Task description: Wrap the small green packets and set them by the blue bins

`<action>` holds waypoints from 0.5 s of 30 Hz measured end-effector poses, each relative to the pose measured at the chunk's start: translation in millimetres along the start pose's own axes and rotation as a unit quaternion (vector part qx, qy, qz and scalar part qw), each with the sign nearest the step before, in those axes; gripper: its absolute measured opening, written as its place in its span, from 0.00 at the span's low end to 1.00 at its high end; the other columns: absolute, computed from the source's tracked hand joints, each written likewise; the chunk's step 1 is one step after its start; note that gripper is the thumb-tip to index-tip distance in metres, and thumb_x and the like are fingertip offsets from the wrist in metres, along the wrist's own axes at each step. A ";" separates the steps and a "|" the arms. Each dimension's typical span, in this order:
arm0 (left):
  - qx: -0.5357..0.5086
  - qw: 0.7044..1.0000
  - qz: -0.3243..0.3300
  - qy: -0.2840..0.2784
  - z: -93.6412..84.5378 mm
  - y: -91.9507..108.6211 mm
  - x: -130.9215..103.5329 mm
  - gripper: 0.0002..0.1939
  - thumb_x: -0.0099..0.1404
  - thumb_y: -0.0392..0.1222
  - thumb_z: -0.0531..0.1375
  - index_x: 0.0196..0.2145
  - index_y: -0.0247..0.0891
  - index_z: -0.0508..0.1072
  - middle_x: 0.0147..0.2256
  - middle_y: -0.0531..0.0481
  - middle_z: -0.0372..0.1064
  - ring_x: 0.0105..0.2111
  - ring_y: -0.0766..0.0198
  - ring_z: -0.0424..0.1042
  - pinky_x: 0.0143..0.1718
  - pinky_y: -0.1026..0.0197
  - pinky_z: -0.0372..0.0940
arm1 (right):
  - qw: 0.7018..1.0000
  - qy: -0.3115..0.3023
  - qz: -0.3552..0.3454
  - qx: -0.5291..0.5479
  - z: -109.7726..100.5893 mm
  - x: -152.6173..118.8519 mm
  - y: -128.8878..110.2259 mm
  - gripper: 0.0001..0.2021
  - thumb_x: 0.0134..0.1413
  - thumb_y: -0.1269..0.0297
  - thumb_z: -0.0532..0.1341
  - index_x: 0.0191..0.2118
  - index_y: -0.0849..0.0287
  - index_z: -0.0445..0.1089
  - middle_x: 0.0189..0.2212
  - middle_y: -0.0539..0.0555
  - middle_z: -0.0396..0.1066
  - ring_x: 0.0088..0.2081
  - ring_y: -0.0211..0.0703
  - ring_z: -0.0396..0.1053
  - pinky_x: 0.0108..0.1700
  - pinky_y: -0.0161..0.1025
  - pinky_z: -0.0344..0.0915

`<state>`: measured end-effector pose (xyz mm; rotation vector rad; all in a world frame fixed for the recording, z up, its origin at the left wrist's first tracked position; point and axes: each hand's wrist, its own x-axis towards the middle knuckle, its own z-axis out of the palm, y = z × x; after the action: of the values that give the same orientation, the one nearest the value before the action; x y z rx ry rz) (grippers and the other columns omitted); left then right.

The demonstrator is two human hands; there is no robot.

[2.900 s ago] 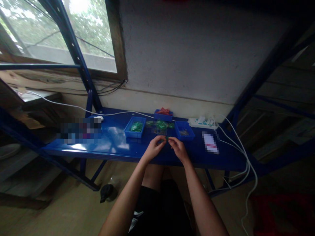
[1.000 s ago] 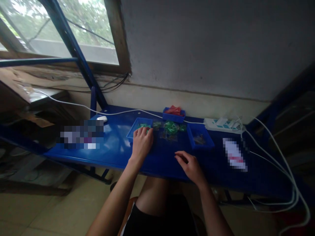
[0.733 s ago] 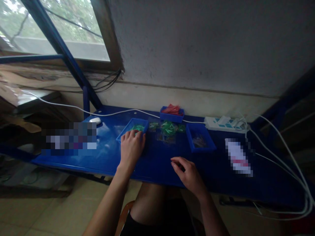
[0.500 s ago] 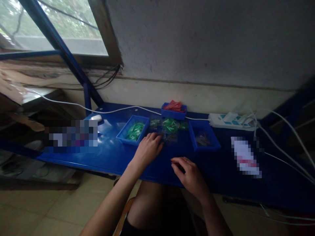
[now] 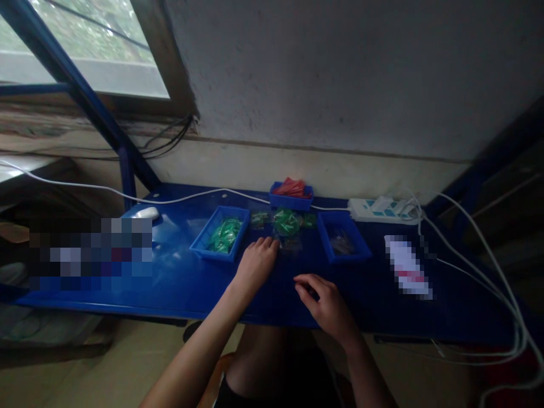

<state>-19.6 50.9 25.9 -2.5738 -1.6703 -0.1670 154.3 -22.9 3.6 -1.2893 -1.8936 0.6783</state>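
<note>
- Blue metal table (image 5: pixel 178 272) carries three blue trays: one of green pieces (image 5: pixel 221 238) at ten o'clock from the hands, one of red pieces (image 5: pixel 291 195) at twelve against the wall, and one with dark small parts (image 5: pixel 343 243) at two o'clock.
- Two clear bags of green pieces (image 5: pixel 285 222) lie between the left and right trays.
- Left hand (image 5: pixel 255 265) rests palm down, fingers loosely spread and closed on nothing, fingertips just beside a small clear bag (image 5: pixel 291 245).
- Right hand (image 5: pixel 325 303) sits near the front edge, fingers curled together; whether they pinch anything cannot be told.
- One white power strip (image 5: pixel 380 211) lies at one o'clock, its white cables (image 5: pixel 480 255) trailing off the right edge.
- One white mouse (image 5: pixel 145 213) sits at nine o'clock.
- Bare tabletop lies open between the left tray and the mouse.
</note>
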 end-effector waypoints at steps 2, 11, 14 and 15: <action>-0.009 1.000 -0.002 0.010 2.5 -1.6 -1.4 0.11 0.65 0.30 0.49 0.37 0.35 0.70 0.35 0.42 0.68 0.39 0.54 0.67 0.37 0.57 0.63 | 1.000 0.000 0.006 -0.003 0.6 0.1 1.4 0.09 0.58 0.65 0.56 0.41 0.55 0.72 0.36 0.54 0.76 0.36 0.43 0.73 0.42 0.39 0.69; -0.028 0.999 -0.030 0.012 10.7 -2.9 -2.4 0.10 0.65 0.29 0.49 0.39 0.35 0.69 0.36 0.43 0.69 0.40 0.54 0.67 0.39 0.57 0.63 | 1.000 0.006 0.027 -0.003 1.8 0.5 2.0 0.09 0.58 0.63 0.56 0.40 0.56 0.73 0.36 0.55 0.76 0.35 0.43 0.73 0.37 0.37 0.69; -0.027 0.999 -0.025 0.019 8.1 -4.9 -3.2 0.11 0.63 0.28 0.49 0.39 0.34 0.69 0.35 0.42 0.69 0.39 0.54 0.68 0.39 0.56 0.63 | 1.000 0.009 0.022 -0.008 2.0 0.1 1.7 0.10 0.58 0.63 0.55 0.40 0.56 0.73 0.35 0.55 0.76 0.35 0.43 0.73 0.38 0.37 0.69; -0.035 0.999 -0.027 0.028 6.4 -5.6 -5.1 0.12 0.63 0.27 0.49 0.39 0.34 0.69 0.35 0.42 0.69 0.39 0.54 0.68 0.39 0.56 0.63 | 1.000 0.009 0.019 -0.010 2.0 0.2 1.8 0.10 0.58 0.63 0.55 0.40 0.56 0.72 0.35 0.55 0.76 0.35 0.43 0.73 0.38 0.37 0.69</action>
<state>-26.4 49.3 18.9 -2.5478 -1.7462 -0.3023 153.6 -22.1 1.1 -1.3428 -1.8690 0.6663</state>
